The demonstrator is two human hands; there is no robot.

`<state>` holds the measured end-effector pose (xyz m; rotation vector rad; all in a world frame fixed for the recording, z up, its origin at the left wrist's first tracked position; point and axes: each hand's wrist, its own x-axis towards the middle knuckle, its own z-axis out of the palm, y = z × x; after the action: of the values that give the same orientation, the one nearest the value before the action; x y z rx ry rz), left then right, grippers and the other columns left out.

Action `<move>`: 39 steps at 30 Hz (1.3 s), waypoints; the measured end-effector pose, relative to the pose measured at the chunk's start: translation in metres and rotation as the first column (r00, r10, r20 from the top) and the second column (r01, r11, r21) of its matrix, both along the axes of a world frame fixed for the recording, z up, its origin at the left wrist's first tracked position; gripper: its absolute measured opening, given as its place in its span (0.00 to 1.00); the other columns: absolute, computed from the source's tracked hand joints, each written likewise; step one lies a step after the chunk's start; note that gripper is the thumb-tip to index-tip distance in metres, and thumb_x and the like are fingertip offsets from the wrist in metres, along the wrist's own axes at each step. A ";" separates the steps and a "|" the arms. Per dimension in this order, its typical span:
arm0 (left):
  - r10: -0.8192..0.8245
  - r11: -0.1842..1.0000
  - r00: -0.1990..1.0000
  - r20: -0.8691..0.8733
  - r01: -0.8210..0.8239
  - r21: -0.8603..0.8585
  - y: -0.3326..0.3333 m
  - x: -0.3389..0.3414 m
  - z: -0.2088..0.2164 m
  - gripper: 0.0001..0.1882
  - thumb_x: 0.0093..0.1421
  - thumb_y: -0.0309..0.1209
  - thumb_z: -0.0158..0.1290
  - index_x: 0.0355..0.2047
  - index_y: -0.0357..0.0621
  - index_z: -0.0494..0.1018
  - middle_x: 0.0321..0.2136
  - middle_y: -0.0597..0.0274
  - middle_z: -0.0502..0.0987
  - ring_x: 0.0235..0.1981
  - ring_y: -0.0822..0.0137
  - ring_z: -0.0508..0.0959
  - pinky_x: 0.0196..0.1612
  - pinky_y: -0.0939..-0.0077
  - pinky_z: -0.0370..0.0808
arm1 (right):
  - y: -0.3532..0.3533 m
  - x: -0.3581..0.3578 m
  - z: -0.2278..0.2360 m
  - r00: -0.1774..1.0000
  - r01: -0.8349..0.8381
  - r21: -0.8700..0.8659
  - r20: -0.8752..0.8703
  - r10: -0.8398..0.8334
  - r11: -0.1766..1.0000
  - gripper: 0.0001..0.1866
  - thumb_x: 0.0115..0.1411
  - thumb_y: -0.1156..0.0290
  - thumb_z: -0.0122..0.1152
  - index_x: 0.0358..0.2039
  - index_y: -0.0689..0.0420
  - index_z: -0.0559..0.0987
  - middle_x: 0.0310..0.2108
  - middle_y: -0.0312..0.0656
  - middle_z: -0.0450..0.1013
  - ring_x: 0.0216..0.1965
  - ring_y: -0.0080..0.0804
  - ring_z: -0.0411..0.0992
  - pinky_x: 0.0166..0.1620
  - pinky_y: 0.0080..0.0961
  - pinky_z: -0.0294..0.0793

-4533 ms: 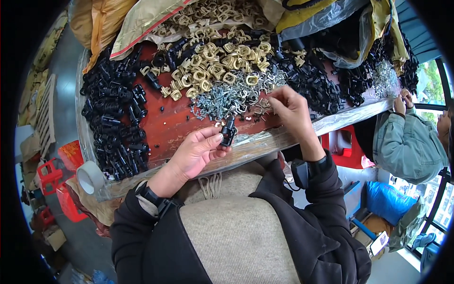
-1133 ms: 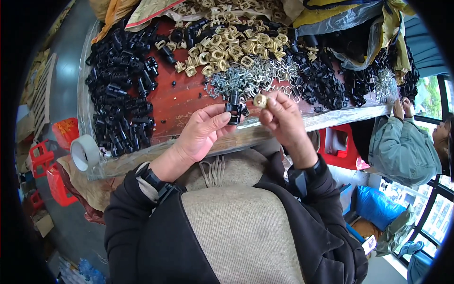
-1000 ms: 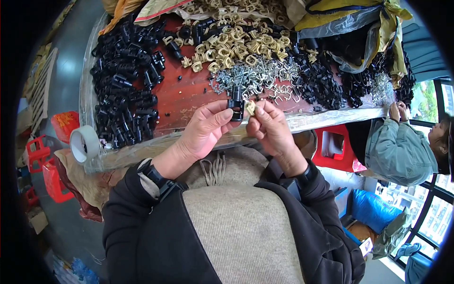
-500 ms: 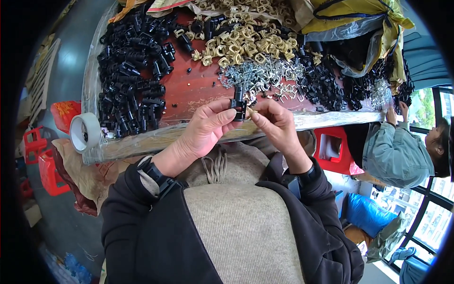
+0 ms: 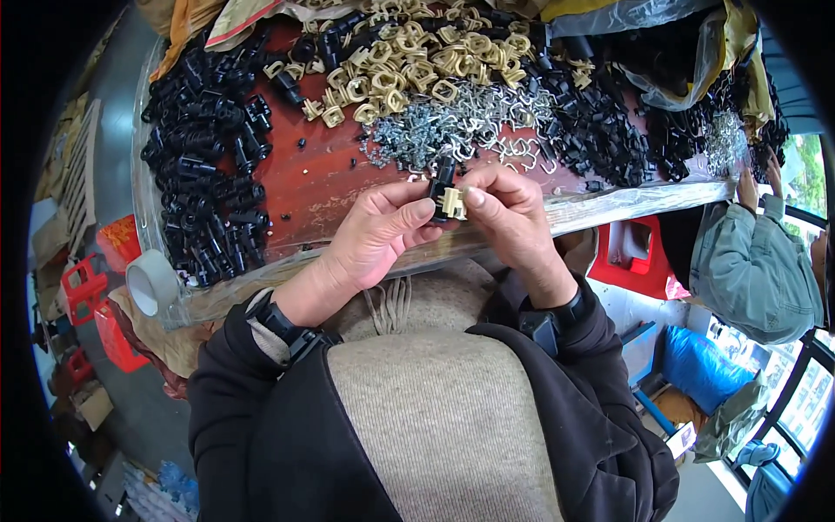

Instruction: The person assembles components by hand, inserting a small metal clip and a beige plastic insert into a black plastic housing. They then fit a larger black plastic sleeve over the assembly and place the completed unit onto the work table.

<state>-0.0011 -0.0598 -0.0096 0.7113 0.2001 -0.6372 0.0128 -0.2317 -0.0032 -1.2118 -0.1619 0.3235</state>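
My left hand [image 5: 378, 228] grips a black plastic fitting [image 5: 444, 171] between thumb and fingers, above the table's near edge. In my right hand [image 5: 509, 217], thumb and fingertips pinch a small beige plastic clip [image 5: 453, 204] that lies against the fitting's near end. Whether the clip is seated on the fitting or only touching it I cannot tell. Just beyond my hands lie a heap of small grey metal pieces [image 5: 409, 130] and several bent silver wire hooks [image 5: 522, 150]. Farther back is a pile of beige clips [image 5: 426, 61].
Many black fittings [image 5: 204, 165] cover the red tabletop [image 5: 313, 165] at left. Small black parts [image 5: 600, 130] lie at right, near a yellow bag [image 5: 735, 52]. A tape roll [image 5: 154, 287] hangs at the near left edge. Another person [image 5: 757, 261] works at far right, beside a red stool [image 5: 628, 252].
The beige clip, mostly hidden by my fingers before, now shows its face against the black fitting. My view has shifted, so the table's contents sit differently in the picture.
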 end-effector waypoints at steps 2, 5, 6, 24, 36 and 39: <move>-0.012 1.000 1.000 -0.010 0.012 0.002 -0.001 0.000 -0.001 0.16 0.51 0.29 0.50 0.40 0.37 0.66 0.34 0.58 0.72 0.35 0.63 0.74 0.36 0.79 0.73 | -0.002 -0.001 0.001 0.999 -0.016 -0.012 -0.038 0.016 1.000 0.06 0.53 0.72 0.51 0.27 0.62 0.70 0.20 0.28 0.63 0.19 0.11 0.56 0.21 0.08 0.53; -0.028 1.000 0.999 -0.018 0.028 -0.001 0.000 -0.003 -0.001 0.16 0.51 0.29 0.51 0.40 0.37 0.66 0.33 0.59 0.72 0.34 0.63 0.74 0.35 0.79 0.73 | -0.003 -0.005 0.003 0.993 -0.057 -0.042 -0.103 0.052 0.998 0.06 0.53 0.71 0.52 0.27 0.62 0.71 0.22 0.27 0.64 0.24 0.11 0.58 0.26 0.07 0.57; -0.033 0.999 0.999 -0.027 0.033 0.004 0.000 -0.004 0.000 0.16 0.51 0.29 0.50 0.40 0.37 0.66 0.33 0.59 0.72 0.34 0.63 0.74 0.35 0.79 0.73 | -0.001 -0.006 0.003 0.995 -0.040 -0.029 -0.088 0.037 0.999 0.06 0.53 0.71 0.52 0.28 0.61 0.70 0.22 0.27 0.64 0.24 0.11 0.58 0.27 0.07 0.57; -0.092 0.990 0.996 0.019 0.094 -0.106 0.028 -0.040 0.017 0.14 0.52 0.33 0.49 0.36 0.38 0.68 0.30 0.62 0.74 0.32 0.65 0.75 0.31 0.82 0.73 | 0.027 -0.045 0.021 0.999 -0.026 -0.052 0.030 0.028 0.998 0.07 0.54 0.70 0.51 0.28 0.59 0.69 0.23 0.27 0.63 0.24 0.10 0.57 0.27 0.08 0.57; -0.132 0.983 0.986 -0.103 0.143 0.113 0.011 -0.034 0.015 0.12 0.51 0.31 0.51 0.34 0.36 0.70 0.28 0.62 0.73 0.30 0.67 0.75 0.31 0.85 0.71 | 0.007 -0.044 0.008 0.997 -0.070 -0.112 -0.040 0.066 0.991 0.07 0.54 0.71 0.51 0.27 0.60 0.66 0.24 0.28 0.62 0.25 0.11 0.60 0.28 0.09 0.62; -0.147 0.979 0.981 -0.125 0.163 0.124 0.005 -0.025 0.013 0.12 0.51 0.31 0.51 0.34 0.36 0.70 0.29 0.62 0.73 0.30 0.67 0.75 0.31 0.85 0.71 | 0.003 -0.038 0.008 0.998 -0.053 -0.093 -0.022 0.051 0.994 0.08 0.54 0.70 0.51 0.28 0.59 0.65 0.24 0.29 0.62 0.25 0.11 0.59 0.28 0.09 0.60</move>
<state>-0.0262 -0.0551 0.0035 0.8253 0.2981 -0.8210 -0.0255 -0.2289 0.0049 -1.2986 -0.1633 0.3918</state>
